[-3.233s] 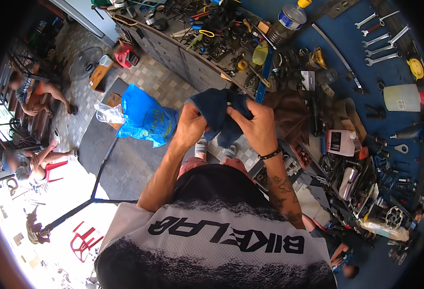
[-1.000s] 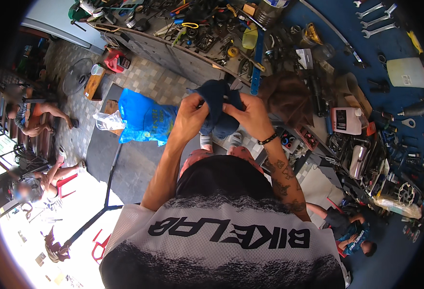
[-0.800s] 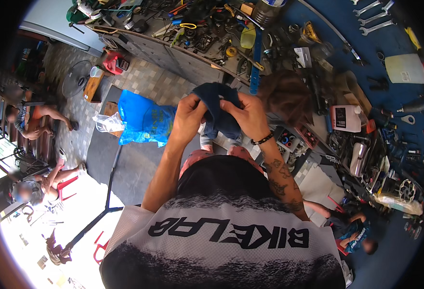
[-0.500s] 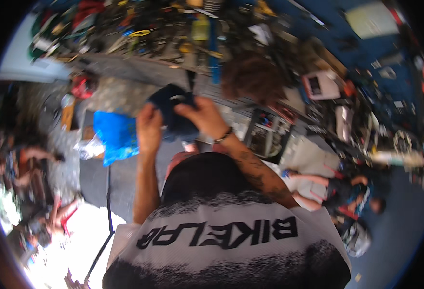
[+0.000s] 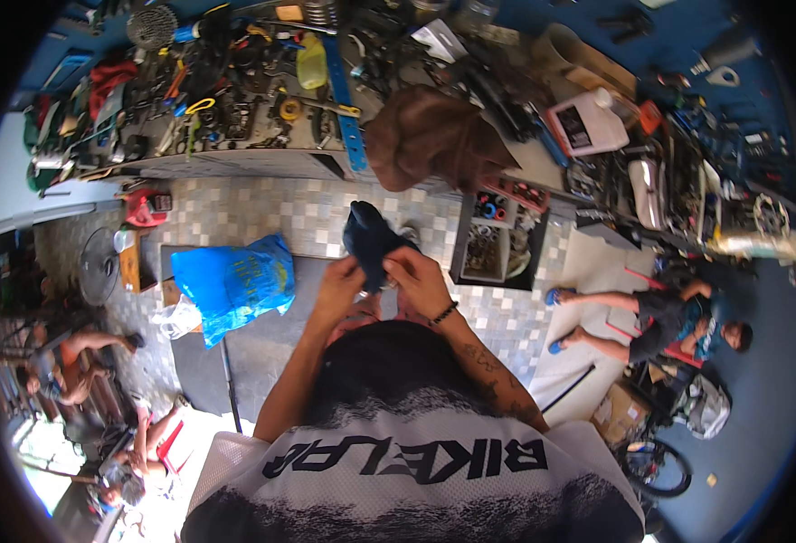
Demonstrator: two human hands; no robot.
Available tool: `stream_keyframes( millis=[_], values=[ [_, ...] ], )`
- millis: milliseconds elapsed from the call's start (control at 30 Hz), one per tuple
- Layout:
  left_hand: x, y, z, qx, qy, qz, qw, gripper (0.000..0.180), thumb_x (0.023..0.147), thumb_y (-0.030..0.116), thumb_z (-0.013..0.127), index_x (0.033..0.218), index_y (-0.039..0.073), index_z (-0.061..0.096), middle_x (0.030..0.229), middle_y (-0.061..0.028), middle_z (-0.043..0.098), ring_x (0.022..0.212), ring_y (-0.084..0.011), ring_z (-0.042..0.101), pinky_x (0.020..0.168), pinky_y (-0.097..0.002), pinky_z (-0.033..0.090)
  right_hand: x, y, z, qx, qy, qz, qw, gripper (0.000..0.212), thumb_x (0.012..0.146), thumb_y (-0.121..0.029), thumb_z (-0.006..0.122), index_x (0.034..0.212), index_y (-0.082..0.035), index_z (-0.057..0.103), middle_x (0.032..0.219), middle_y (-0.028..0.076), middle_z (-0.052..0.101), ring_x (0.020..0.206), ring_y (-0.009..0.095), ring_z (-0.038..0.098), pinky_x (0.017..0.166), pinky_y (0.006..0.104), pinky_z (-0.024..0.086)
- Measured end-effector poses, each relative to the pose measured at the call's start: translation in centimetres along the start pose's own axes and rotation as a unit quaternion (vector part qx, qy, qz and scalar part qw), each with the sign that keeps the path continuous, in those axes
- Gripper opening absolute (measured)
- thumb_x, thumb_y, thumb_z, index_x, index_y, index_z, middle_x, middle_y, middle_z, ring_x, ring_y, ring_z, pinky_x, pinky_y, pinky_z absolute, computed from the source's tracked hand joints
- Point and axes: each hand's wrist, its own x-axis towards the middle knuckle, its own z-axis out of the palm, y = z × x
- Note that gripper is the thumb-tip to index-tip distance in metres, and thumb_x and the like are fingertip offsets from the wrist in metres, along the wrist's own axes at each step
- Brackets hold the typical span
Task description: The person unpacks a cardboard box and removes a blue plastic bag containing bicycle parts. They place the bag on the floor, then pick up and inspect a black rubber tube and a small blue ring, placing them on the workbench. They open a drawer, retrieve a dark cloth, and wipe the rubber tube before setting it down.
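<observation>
In front of my body, a dark blue cloth (image 5: 369, 237) hangs bunched between my two hands, its far end folded and pointing away from me. My left hand (image 5: 340, 288) pinches its near left edge with closed fingers. On the other side my right hand (image 5: 419, 282), with a dark bracelet at the wrist, grips the near right edge between thumb and fingers. Both hands are close together, and part of the cloth's near edge is hidden by the fingers.
Ahead stands a workbench crowded with tools, a brown cloth (image 5: 434, 136) draped over its edge. An open drawer (image 5: 497, 249) of small parts juts out at right. A blue plastic bag (image 5: 240, 282) lies at left. People sit on both sides.
The view has steadied and the bench stands out sharper. My hands have drawn closer together and nearer my body, and the cloth has gone from a wide bundle to a narrower, longer shape.
</observation>
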Motion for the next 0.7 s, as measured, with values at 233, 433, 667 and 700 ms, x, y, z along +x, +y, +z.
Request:
stream_keyframes(
  millis=[233,433,667,700],
  values=[
    [3.8,-4.1,3.5,0.006,0.082,-0.099,0.992,0.026,0.106,0.019,0.057,0.112,-0.001,0.072,0.097,-0.0036,0.075,0.09,-0.0105,0.068,0.081,-0.0297,0.056,4.0,17.8,-10.2,0.239,0.207,0.161,0.935,0.014,0.1,-0.016,0.065,0.109,-0.007,0.069,0.08,0.004,0.064,0.063,0.015,0.063,0.054,0.0317,0.053],
    [-0.1,0.0,0.6,-0.351,0.186,-0.178,0.9,0.029,0.106,0.02,0.054,0.118,-0.001,0.069,0.111,-0.0075,0.074,0.098,-0.0167,0.071,0.084,-0.0311,0.057,12.1,32.0,-26.1,0.225,0.236,0.218,0.92,0.035,0.101,-0.04,0.064,0.117,-0.009,0.065,0.089,0.008,0.068,0.074,0.021,0.068,0.06,0.0382,0.058],
    [2.6,4.8,5.1,-0.178,0.12,-0.125,0.969,0.021,0.098,0.017,0.061,0.105,-0.001,0.07,0.097,-0.0095,0.074,0.084,-0.0175,0.072,0.076,-0.0318,0.057,7.1,12.9,-15.8,0.248,-0.24,0.141,0.928,0.082,0.101,-0.07,0.048,0.155,-0.008,0.044,0.143,0.013,0.06,0.132,0.025,0.056,0.112,0.0414,0.041],
    [3.8,5.9,5.4,-0.077,0.098,-0.108,0.986,0.019,0.097,0.014,0.061,0.101,-0.002,0.07,0.092,-0.0091,0.074,0.078,-0.0165,0.072,0.073,-0.0312,0.057,6.2,9.6,-13.0,0.29,-0.282,0.096,0.909,0.069,0.106,-0.054,0.053,0.155,-0.006,0.042,0.143,0.01,0.06,0.132,0.021,0.057,0.11,0.0356,0.043]
  ],
)
